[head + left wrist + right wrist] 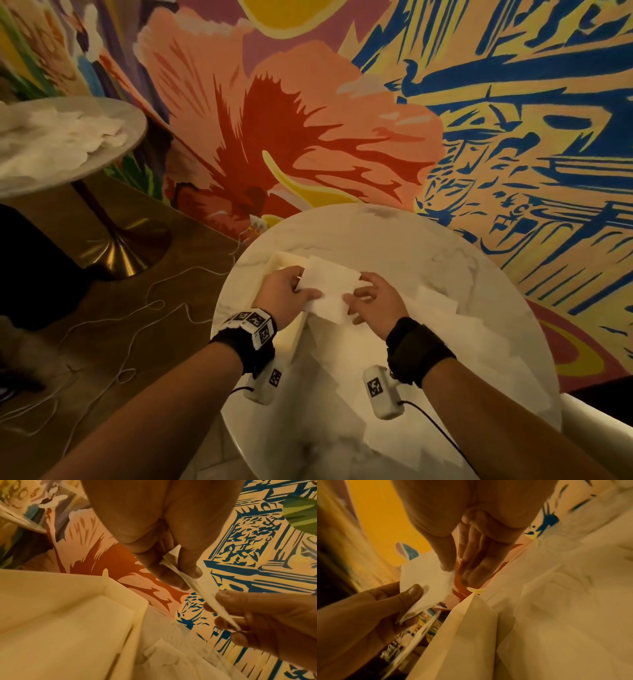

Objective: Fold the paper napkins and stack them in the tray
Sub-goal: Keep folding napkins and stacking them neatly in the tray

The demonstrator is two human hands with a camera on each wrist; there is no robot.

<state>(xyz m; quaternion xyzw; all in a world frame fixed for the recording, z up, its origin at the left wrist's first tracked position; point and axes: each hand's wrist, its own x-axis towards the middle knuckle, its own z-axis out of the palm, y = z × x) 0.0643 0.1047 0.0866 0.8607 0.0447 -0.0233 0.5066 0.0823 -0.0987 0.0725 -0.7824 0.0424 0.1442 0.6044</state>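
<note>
A white paper napkin is held in the air between both hands, above the round marble table. My left hand pinches its left edge between thumb and fingers. My right hand pinches its right edge. In the left wrist view the napkin shows edge-on, running from my left hand to my right hand. The cream tray sits on the table under my left hand, its inside showing a flat pale layer. In the right wrist view the napkin hangs above the tray's corner.
Several loose white napkins lie spread over the table to the right of the tray and toward me. A second round table at the far left carries a heap of napkins. White cords trail over the wooden floor. A painted wall stands behind.
</note>
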